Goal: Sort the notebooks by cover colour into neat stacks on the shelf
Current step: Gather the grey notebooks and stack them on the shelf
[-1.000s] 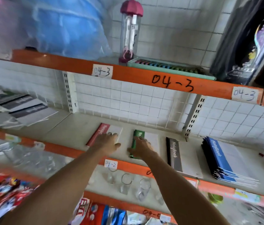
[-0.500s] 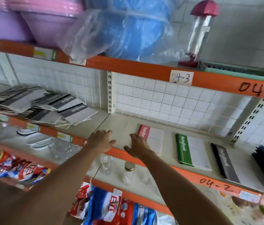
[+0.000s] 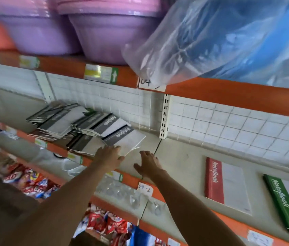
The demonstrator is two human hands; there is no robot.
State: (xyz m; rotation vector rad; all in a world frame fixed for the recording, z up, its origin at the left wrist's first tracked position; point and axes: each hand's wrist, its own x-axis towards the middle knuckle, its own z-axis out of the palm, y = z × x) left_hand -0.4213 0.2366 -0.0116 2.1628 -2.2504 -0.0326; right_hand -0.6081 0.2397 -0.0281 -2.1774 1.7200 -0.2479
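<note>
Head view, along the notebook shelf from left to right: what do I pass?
Messy pile of grey notebooks → left hand, fingers on the pile's nearest notebook → right hand, open over bare shelf → red notebook → green notebook at the right edge.

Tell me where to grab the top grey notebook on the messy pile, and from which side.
Grip the grey notebook at its near right corner, coming from the shelf's front edge. That white corner overhangs the pile, beside the left hand, so a thumb could probably slip beneath.
</note>
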